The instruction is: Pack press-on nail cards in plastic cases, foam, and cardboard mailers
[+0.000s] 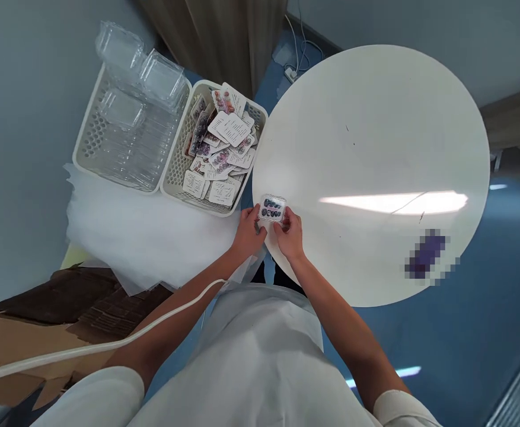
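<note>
Between my two hands is a small clear plastic box point(272, 208) with two rows of dark, glossy pieces inside that look like press-on nails. My left hand point(248, 233) pinches its left side, and my right hand point(290, 233) grips the right side and lower corner. The box is held over the left edge of the round white table point(375, 136). Close by on the left, a white basket point(174, 188) holds a heap of printed cards point(232, 128), some carrying similar coloured nail sets.
Another white basket point(86, 133) at the far left holds clear plastic boxes point(121, 110), some stacked above its rim. White sheets point(153, 234) lie below the baskets. A blurred purple item point(426, 254) rests on the table's right. Cardboard point(24, 338) and a white cable point(108, 346) are at lower left.
</note>
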Motion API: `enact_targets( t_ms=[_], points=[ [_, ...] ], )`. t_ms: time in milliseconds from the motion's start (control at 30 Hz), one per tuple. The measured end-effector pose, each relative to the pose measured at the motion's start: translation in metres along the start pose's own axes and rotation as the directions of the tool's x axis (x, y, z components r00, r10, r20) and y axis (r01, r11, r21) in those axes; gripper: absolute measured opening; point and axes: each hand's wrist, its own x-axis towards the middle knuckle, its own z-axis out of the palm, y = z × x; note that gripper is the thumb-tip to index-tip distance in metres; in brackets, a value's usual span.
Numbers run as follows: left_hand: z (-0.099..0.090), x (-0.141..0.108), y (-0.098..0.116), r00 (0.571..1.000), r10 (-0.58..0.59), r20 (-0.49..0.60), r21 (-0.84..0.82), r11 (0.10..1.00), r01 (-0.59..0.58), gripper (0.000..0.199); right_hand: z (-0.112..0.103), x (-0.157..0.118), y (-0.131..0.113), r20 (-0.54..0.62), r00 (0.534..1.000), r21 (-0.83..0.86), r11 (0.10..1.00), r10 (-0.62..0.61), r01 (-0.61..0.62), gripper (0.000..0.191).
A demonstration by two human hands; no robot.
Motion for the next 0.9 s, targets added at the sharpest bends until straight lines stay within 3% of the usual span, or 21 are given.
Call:
enact_targets(
  t_ms=[433,600,733,900],
  points=[
    [-0.001,0.005,0.004,0.999,0.015,0.032,-0.001,1.0,-0.015,0.07,0.004,0.007,-0.002,-0.018,0.998,0.061,0.996,0.066,-0.064,0.061],
    [-0.001,0.0,0.008,0.999,-0.028,0.043,-0.008,1.0,0.028,0.069,0.002,0.005,0.0,0.006,0.998,0.112,0.991,0.069,-0.069,0.069],
    [-0.001,-0.014,0.013,0.997,-0.072,0.003,0.002,0.997,0.072,0.069,-0.012,-0.004,0.001,0.068,0.989,0.15,0.978,0.135,-0.144,0.073],
    [-0.002,-0.049,0.027,0.991,-0.091,-0.102,-0.014,0.996,0.09,0.055,-0.049,-0.028,0.005,0.121,0.975,0.155,0.967,0.186,-0.204,0.072]
  ],
)
